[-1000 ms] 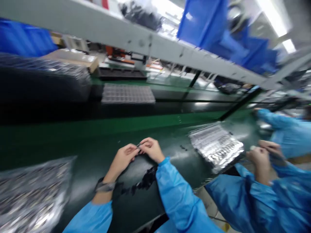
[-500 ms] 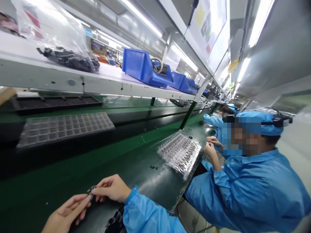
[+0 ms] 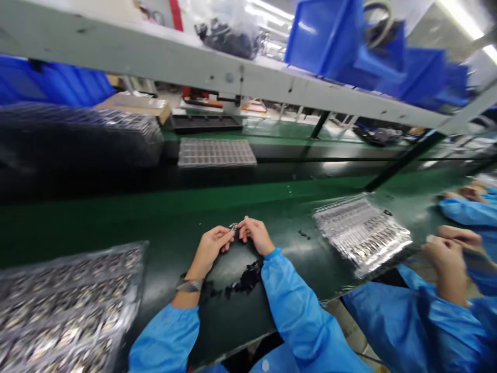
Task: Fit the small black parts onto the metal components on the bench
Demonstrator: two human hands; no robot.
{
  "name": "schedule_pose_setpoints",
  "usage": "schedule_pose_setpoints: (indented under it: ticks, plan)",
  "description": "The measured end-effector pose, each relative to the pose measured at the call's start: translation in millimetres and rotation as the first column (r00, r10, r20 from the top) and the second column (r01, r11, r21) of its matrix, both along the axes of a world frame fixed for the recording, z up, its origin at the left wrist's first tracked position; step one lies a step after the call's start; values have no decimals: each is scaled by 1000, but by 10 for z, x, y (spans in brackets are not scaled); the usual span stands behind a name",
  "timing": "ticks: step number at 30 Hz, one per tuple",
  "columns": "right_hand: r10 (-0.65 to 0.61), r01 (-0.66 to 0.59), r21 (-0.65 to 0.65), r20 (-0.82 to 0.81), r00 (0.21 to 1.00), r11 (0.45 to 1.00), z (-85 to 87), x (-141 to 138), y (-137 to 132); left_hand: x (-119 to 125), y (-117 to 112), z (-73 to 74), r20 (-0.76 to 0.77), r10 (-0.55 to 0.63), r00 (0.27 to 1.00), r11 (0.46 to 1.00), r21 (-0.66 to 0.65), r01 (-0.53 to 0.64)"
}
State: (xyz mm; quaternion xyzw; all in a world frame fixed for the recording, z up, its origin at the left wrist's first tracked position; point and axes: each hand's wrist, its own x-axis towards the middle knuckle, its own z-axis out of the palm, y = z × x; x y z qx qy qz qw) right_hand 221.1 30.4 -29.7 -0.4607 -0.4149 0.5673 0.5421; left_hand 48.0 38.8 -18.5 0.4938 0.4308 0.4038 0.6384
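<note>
In the head view, my left hand (image 3: 213, 244) pinches a small dark-and-silver part (image 3: 233, 227) between thumb and fingers. My right hand (image 3: 255, 234) meets it from the other side, its fingers closed at the part's edge. The part is too small and blurred to name its kind. Below my hands, a loose pile of small black pieces (image 3: 248, 278) lies on the green bench (image 3: 217, 331). To the left is a clear compartment tray (image 3: 143, 259) filled with small metallic parts.
A filled clear tray (image 3: 363, 230) lies to the right, beside a co-worker's hands (image 3: 450, 254). An unfilled compartment tray (image 3: 217, 153) sits across the bench. Stacked trays (image 3: 81, 134) stand at far left. Overhead runs a white shelf (image 3: 186, 67) with blue bins (image 3: 326, 39) and a bag of black pieces (image 3: 229, 39).
My view has swung left and down, bringing the left-hand filled tray and the black pile into sight. Both hands stay together at the small part.
</note>
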Motion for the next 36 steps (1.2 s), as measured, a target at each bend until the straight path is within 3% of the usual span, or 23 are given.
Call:
schedule_pose_setpoints:
  ticks: [8, 18, 21, 23, 27, 31, 34, 36]
  plan:
    - [60, -60, 16, 32, 998, 998, -16, 17, -40, -21, -16, -58, 92, -3, 996, 1000, -12, 5]
    - [72, -76, 14, 193, 979, 997, -6, -16, -45, 1, -24, -96, -33, -28, 999, 998, 59, 30]
    - [79, -86, 21, 215, 973, 996, 4, 3, -69, 10, -27, -28, 15, -11, 1000, 998, 60, 10]
    - [93, -96, 0, 220, 971, 995, 9, 27, -72, -65, -52, 99, 61, 42, 997, 996, 74, -46]
    - [149, -138, -61, 285, 947, 989, 8, 62, -55, -513, -349, 526, 46, 191, 981, 970, 142, -195]
    - [151, -140, -58, 312, 938, 988, -2, 48, -61, -1289, -880, 914, -125, 424, 897, 886, 262, -382]
    - [144, -136, -46, 310, 940, 990, -27, 17, -55, -1887, -1062, 981, -228, 595, 770, 794, 318, -519]
    - [139, -138, -28, 316, 938, 990, -54, 1, -42, -2167, -1017, 916, -307, 611, 730, 789, 313, -529]
